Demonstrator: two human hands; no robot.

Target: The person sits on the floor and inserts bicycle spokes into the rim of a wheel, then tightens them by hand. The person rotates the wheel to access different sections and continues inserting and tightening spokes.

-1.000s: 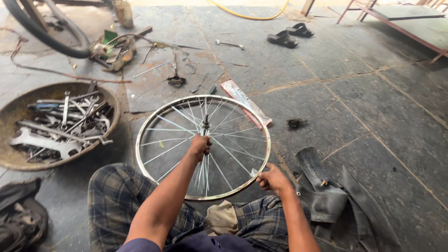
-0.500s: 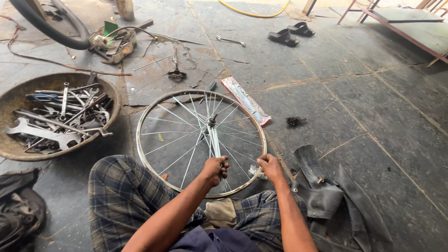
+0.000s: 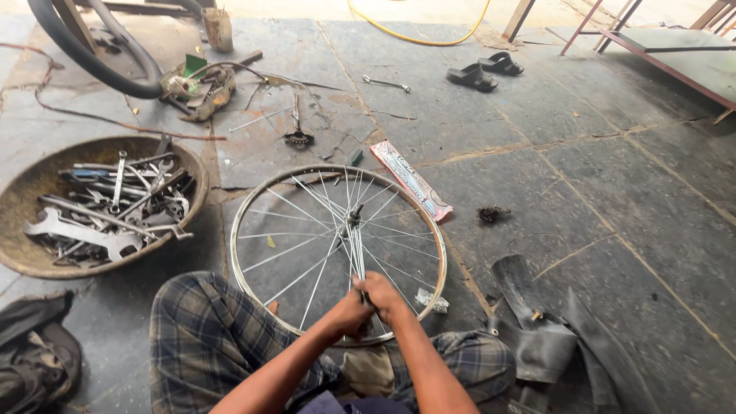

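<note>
Basket [image 3: 31, 261] of wrenches [image 3: 84, 230] sat at the floor's left edge. Wheel [image 3: 337, 253] lay flat mid-floor, its near rim against the knees. Left hand [image 3: 349, 313] and right hand [image 3: 383, 295] met over the near rim, both closed on a bunch of spokes [image 3: 357, 257]. Inner tube [image 3: 544, 337] lay right of the hands, well apart from the wheel.

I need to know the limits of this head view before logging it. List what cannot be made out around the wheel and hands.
- What the left hand and right hand grip at the wheel rim: the fingers cover it.
- The near rim section: hidden behind both hands.
- The small tools in the basket: piled, too overlapped to separate.
- The black tyre: cut off by the top edge.
- The rubber tube: runs off the bottom edge.
</note>
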